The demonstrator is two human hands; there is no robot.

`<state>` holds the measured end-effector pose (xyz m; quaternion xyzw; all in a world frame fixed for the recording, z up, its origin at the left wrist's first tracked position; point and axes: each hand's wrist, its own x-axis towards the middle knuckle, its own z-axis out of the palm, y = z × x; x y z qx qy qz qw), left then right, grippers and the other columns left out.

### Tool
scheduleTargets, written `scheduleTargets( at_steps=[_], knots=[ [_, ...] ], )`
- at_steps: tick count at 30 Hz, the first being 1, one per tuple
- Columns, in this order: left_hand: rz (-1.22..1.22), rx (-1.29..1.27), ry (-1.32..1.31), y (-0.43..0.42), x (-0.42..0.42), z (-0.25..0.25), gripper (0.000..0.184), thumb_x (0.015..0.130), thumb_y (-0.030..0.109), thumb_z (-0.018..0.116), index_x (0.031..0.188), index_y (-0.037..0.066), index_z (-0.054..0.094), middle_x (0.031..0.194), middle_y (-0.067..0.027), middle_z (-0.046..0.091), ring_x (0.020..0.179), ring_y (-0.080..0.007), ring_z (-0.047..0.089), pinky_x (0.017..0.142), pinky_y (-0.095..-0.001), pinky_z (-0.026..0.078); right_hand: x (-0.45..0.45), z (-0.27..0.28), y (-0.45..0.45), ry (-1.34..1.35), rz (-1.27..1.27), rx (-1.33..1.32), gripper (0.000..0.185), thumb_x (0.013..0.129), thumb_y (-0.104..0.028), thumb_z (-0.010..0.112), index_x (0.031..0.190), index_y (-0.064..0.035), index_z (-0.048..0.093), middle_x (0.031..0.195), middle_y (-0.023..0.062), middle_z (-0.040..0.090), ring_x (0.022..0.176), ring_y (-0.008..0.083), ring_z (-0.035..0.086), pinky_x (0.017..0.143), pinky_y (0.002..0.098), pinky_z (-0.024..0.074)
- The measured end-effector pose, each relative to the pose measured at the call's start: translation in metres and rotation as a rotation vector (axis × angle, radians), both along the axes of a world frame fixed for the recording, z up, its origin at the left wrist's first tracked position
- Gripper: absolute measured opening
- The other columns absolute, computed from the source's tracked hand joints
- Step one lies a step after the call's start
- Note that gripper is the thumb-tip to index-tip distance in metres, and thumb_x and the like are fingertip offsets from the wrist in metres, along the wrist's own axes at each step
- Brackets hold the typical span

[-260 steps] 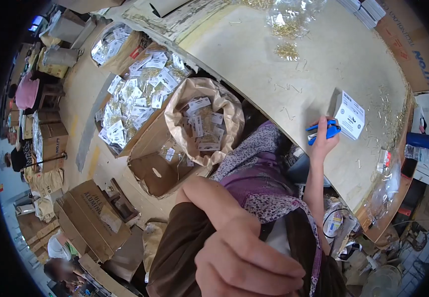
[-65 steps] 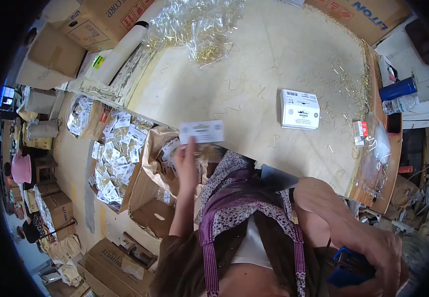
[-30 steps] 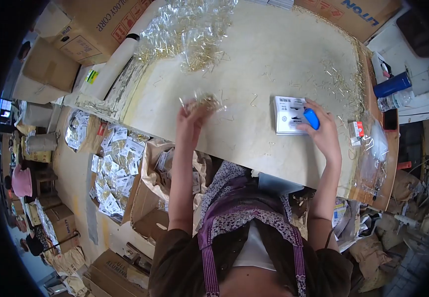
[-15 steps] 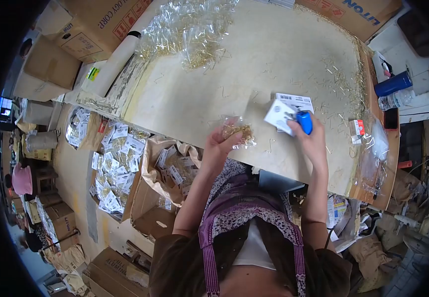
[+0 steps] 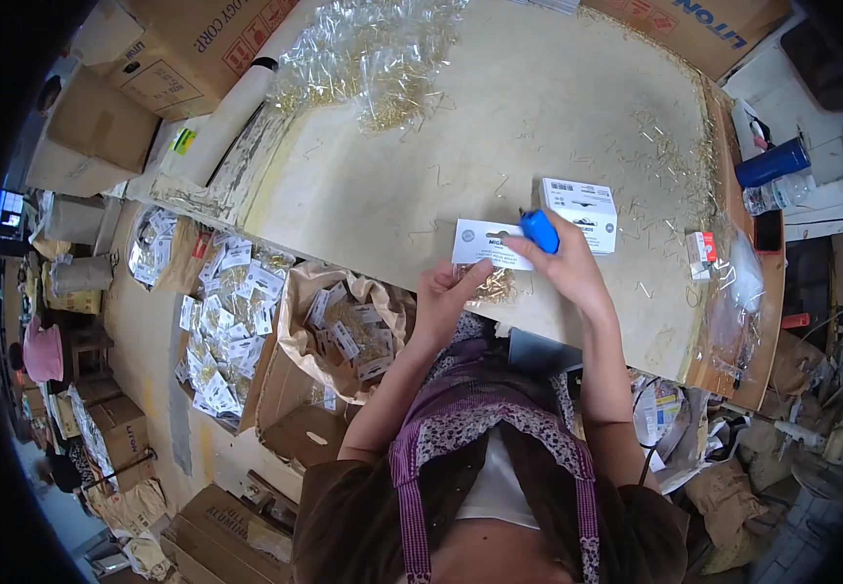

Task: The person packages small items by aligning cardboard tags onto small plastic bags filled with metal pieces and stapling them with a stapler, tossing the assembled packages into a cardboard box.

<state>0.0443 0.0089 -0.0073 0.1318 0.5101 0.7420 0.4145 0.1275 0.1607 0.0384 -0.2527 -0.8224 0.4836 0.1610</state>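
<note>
While left grip (image 5: pixel 444 300) pinches bag (image 5: pixel 497 285) by left side, below card (image 5: pixel 483 237), right grip (image 5: pixel 569 265), closed round stapler (image 5: pixel 539 232), touches card's right end.

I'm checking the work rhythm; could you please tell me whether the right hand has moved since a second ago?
Yes: the right hand has moved left, farther from the small red-and-white box and closer to the left hand.
</note>
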Motion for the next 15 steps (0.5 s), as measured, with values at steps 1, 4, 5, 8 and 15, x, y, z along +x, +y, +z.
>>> scheduleTargets(
  at_steps=[1, 4, 5, 8, 15],
  knots=[
    [-0.003, 0.000, -0.001, 0.000, 0.002, 0.000, 0.018, 0.084, 0.009, 0.061, 0.098, -0.002, 0.062, 0.089, -0.0041, 0.065, 0.076, -0.0065, 0.057, 0.069, -0.0212, 0.046, -0.003, 0.000, -0.001, -0.001, -0.003, 0.000, 0.032, 0.078, -0.025, 0.068, 0.089, 0.0017, 0.055, 0.068, 0.0015, 0.053, 0.064, 0.0106, 0.045, 0.058, 0.0252, 0.0397],
    [0.077, -0.051, 0.197, 0.000, 0.010, -0.001, 0.019, 0.084, 0.009, 0.061, 0.098, -0.003, 0.063, 0.087, -0.0018, 0.064, 0.074, -0.0043, 0.055, 0.068, -0.0194, 0.044, -0.014, -0.003, -0.002, 0.197, -0.335, -0.076, 0.034, 0.084, -0.032, 0.061, 0.088, 0.0012, 0.056, 0.070, 0.0020, 0.055, 0.064, 0.0092, 0.048, 0.058, 0.0233, 0.0403],
    [0.111, -0.048, 0.185, 0.001, 0.014, -0.003, 0.019, 0.084, 0.009, 0.061, 0.098, -0.004, 0.063, 0.087, -0.0012, 0.063, 0.074, -0.0039, 0.054, 0.068, -0.0188, 0.044, -0.016, -0.008, -0.001, 0.235, -0.321, -0.173, 0.037, 0.086, -0.036, 0.056, 0.088, 0.0007, 0.057, 0.070, 0.0025, 0.055, 0.063, 0.0085, 0.049, 0.057, 0.0227, 0.0405],
    [0.156, -0.011, 0.158, 0.006, 0.022, -0.003, 0.019, 0.085, 0.008, 0.060, 0.099, -0.005, 0.062, 0.087, -0.0006, 0.063, 0.075, -0.0035, 0.053, 0.068, -0.0182, 0.043, -0.019, -0.014, -0.005, 0.275, -0.270, -0.284, 0.045, 0.091, -0.043, 0.045, 0.085, -0.0004, 0.057, 0.067, 0.0027, 0.054, 0.059, 0.0078, 0.050, 0.053, 0.0226, 0.0403],
    [0.163, 0.044, 0.124, 0.007, 0.034, -0.007, 0.020, 0.084, 0.006, 0.060, 0.102, -0.004, 0.061, 0.092, -0.0020, 0.063, 0.079, -0.0049, 0.055, 0.072, -0.0194, 0.044, -0.023, -0.026, -0.017, 0.431, -0.441, -0.230, 0.045, 0.089, -0.043, 0.049, 0.070, -0.0025, 0.052, 0.058, -0.0015, 0.045, 0.055, 0.0072, 0.039, 0.049, 0.0237, 0.0315]
  ],
)
